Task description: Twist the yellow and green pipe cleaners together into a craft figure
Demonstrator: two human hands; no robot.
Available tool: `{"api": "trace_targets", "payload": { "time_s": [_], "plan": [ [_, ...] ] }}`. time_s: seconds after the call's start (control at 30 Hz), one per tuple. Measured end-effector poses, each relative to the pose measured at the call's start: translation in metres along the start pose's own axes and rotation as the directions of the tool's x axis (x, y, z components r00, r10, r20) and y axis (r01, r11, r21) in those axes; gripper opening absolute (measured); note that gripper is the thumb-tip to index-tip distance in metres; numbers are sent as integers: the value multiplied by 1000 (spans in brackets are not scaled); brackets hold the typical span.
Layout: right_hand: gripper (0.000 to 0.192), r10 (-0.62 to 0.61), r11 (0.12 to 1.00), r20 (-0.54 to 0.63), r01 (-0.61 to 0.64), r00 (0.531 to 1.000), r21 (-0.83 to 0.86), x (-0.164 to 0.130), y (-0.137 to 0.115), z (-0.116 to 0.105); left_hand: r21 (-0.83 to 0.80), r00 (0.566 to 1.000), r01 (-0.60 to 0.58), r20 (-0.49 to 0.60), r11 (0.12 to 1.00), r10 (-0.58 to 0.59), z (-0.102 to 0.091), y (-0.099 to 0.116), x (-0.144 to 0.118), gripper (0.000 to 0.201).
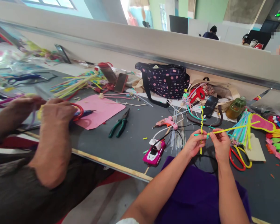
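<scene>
A yellow-and-green twisted pipe-cleaner stem (202, 124) stands upright between the person's two hands, just above the near edge of the dark worktable (135, 140). The left hand (194, 143) has its fingers pinched closed round the stem's lower part. The right hand (220, 143) is likewise pinched shut, on a loose yellow pipe cleaner (233, 128) that runs off to the right from the stem. Just beside the right hand lie red-and-yellow scissors (239, 157) and a bundle of pastel pipe cleaners (241, 129). To the left of the hands sit a pink toy-car-shaped gadget (154, 153), a pink glue gun (165, 122) and, further off, green-handled pliers (119, 124) next to a pink paper sheet (100, 110). Behind, against the partition, rests a dark polka-dot bag (164, 81), with a phone (210, 105) and a green bottle (235, 107) to its right. At far left a co-worker's hands (56, 112) are closed on red and yellow craft pieces, blurred.
</scene>
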State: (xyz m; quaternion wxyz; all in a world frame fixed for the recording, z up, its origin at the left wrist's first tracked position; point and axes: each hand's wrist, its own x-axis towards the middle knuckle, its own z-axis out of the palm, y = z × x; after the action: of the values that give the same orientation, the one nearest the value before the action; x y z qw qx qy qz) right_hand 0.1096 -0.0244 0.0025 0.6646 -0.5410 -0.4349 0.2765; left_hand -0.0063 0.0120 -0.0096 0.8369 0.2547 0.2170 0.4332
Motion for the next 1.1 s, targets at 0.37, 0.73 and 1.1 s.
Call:
{"api": "trace_targets", "payload": {
  "time_s": [0.37, 0.73, 1.1],
  "plan": [
    [19, -270, 908, 8, 257, 963, -330, -4, 3, 1, 80, 993, -45, -104, 996, 53, 5, 0, -2, 29],
    [13, -425, 735, 148, 436, 893, -519, -4, -4, -1, 157, 987, -85, -124, 984, 105, 6, -3, -2, 35],
    [15, -381, 776, 141, 399, 914, -489, -6, -4, -1, 171, 984, -92, -135, 981, 116, 4, -3, -1, 31]
  ]
}}
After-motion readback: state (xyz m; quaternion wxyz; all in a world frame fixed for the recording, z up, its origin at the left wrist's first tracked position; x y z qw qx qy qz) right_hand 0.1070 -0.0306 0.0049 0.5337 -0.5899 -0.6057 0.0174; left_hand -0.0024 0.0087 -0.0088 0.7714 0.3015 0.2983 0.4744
